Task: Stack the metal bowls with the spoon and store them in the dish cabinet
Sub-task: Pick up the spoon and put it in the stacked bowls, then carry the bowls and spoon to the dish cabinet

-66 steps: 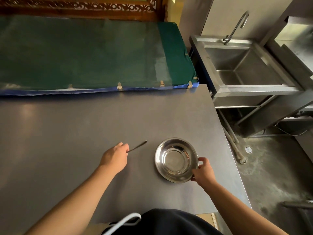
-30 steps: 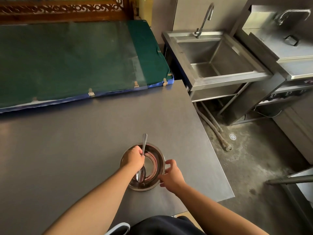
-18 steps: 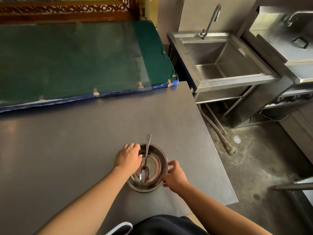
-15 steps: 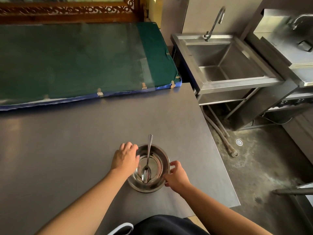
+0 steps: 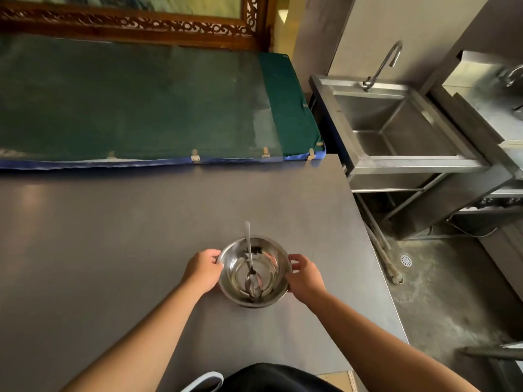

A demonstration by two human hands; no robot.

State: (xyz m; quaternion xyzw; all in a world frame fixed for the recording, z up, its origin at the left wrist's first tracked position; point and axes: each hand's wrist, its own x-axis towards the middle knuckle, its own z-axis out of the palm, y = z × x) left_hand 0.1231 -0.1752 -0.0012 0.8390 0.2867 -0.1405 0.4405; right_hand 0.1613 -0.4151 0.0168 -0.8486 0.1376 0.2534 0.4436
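A shiny metal bowl (image 5: 268,267) sits near the front right of the grey steel table (image 5: 113,236); whether more bowls are nested in it I cannot tell. A metal spoon (image 5: 250,264) lies in it, scoop at the bottom and handle sticking out over the far rim. My left hand (image 5: 204,269) grips the bowl's left rim. On the opposite side my right hand (image 5: 304,275) grips the right rim. No dish cabinet is in view.
A green padded board (image 5: 141,103) with a blue edge lies along the table's far side under a carved wooden frame. Right of the table stands a steel sink (image 5: 396,128) with a tap, then more steel units. The table's right edge drops to a concrete floor (image 5: 441,295).
My left hand put the spoon into the bowl, let go of it and moved to the bowl's left rim. Both hands now hold the bowl.
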